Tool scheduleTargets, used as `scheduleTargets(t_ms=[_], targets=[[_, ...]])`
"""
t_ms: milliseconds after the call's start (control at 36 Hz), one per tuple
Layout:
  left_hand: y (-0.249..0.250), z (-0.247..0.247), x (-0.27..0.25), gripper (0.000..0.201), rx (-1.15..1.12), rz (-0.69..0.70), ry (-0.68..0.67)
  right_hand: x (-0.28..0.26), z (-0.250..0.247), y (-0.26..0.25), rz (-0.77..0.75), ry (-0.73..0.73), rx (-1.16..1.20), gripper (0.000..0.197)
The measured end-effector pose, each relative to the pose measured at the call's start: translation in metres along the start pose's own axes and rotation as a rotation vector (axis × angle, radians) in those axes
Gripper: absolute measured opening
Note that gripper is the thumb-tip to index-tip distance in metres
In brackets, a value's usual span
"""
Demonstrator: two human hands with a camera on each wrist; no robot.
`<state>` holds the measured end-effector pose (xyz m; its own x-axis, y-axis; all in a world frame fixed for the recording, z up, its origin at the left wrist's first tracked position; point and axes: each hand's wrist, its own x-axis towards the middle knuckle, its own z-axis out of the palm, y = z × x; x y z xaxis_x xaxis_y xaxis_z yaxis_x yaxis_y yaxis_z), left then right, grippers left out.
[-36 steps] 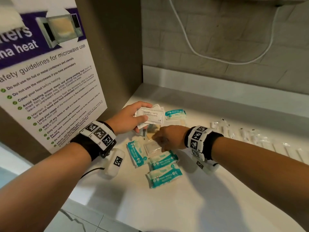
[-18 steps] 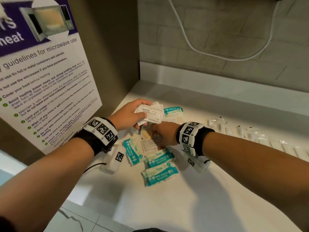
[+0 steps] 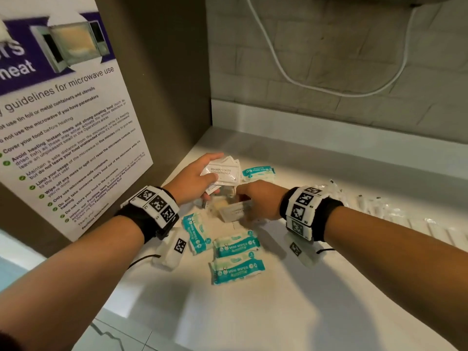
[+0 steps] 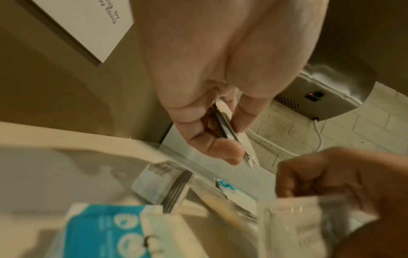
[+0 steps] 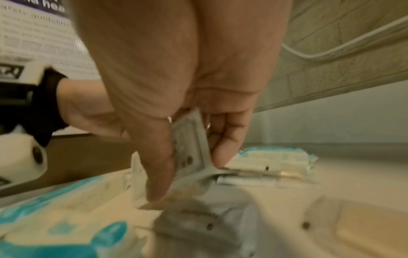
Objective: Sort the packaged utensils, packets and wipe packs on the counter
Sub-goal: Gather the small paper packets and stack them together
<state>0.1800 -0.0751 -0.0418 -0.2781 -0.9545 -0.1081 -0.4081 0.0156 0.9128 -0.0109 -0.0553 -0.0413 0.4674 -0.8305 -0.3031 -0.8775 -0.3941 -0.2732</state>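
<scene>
A white counter (image 3: 291,300) sits in a corner beneath a microwave safety poster (image 3: 63,138). Head view: the left hand (image 3: 192,181) pinches a stack of shampoo packets (image 3: 224,172); the right hand (image 3: 263,201) lifts another packet (image 3: 234,211) above teal wipe packs (image 3: 236,271). Left wrist view: thumb and fingers (image 4: 247,115) clamp the stack edge-on. Right wrist view: the right grip (image 5: 187,174) pinches its packet, blurred.
</scene>
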Motion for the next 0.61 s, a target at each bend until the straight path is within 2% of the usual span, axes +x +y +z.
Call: scheduleTargets(t_ms=[139,278,361,417,500,611], targets=[[0.006,0.014,0.000,0.044,-0.096,0.004,-0.065,-0.019,-0.023,0.014,-0.031,0.129,0.166,0.031],[0.024,0.028,0.004,0.032,-0.185,0.004,-0.099,-0.020,-0.041,0.031,0.042,0.323,0.289,0.039],[0.032,0.035,0.008,0.033,-0.197,0.015,-0.145,-0.016,-0.044,0.040,0.096,0.411,0.282,0.046],[0.032,0.038,0.014,0.034,-0.143,0.051,-0.121,-0.013,-0.043,0.045,0.131,0.439,0.281,0.050],[0.025,0.036,0.020,0.036,-0.090,0.079,-0.068,-0.009,-0.041,0.052,0.195,0.425,0.267,0.058],[0.021,0.028,0.022,0.036,-0.095,0.058,-0.040,-0.004,-0.037,0.068,0.321,0.250,0.245,0.081]])
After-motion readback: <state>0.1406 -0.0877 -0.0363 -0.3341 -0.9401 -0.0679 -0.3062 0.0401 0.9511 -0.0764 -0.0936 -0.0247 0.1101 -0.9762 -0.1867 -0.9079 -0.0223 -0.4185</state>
